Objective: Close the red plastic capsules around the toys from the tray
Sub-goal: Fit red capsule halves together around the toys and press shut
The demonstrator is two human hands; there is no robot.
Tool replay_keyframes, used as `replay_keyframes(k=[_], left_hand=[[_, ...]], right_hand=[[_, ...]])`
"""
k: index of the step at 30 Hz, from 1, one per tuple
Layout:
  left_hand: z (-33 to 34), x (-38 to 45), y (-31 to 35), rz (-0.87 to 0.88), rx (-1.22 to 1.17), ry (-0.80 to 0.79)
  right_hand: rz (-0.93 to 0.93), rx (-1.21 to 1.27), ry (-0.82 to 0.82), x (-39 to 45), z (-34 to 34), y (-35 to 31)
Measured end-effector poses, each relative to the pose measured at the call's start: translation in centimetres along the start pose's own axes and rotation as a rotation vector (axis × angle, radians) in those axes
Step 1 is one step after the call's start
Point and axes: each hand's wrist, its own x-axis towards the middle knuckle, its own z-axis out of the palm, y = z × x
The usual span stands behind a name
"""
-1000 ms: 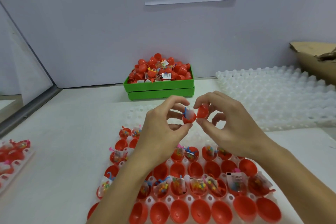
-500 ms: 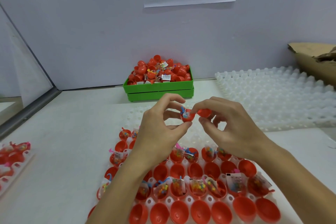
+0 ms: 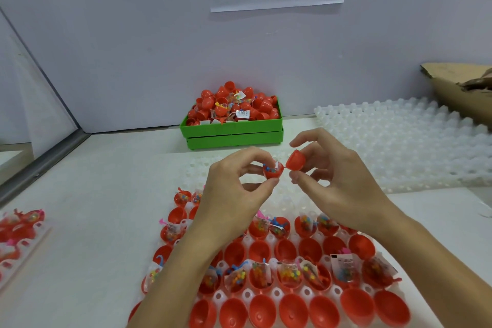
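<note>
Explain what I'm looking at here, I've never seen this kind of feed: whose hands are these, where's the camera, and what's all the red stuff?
There is no machine: a person works with bare hands, filmed by one camera worn on the head, looking forward and down. The left hand pinches a red capsule half with a toy packet in it. The right hand pinches the lid half, apart from the filled half, not closed on it. Below the hands a white tray holds rows of open red halves, some with packets of coloured beads. At the back a green bin is heaped with capsules. To the right lie empty white trays and a torn cardboard box; another tray shows at the left edge.
</note>
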Motion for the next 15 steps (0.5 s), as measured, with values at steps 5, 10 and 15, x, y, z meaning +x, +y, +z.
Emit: replay_keyframes(k=[5,10,15], left_hand=[[0.01,-0.07,0.14,-0.018,-0.059,0.020],[0.09,0.08,0.15,-0.020,-0.071,0.076],[0.22,0.01,-0.04,0.021,-0.017,0.055]], right_hand=[[0.053,0.045,0.024,0.11,-0.13,-0.24],[0.066,0.051,0.030,0.19,-0.30,-0.32],[0.049,0.043,0.032,0.12,-0.27,-0.41]])
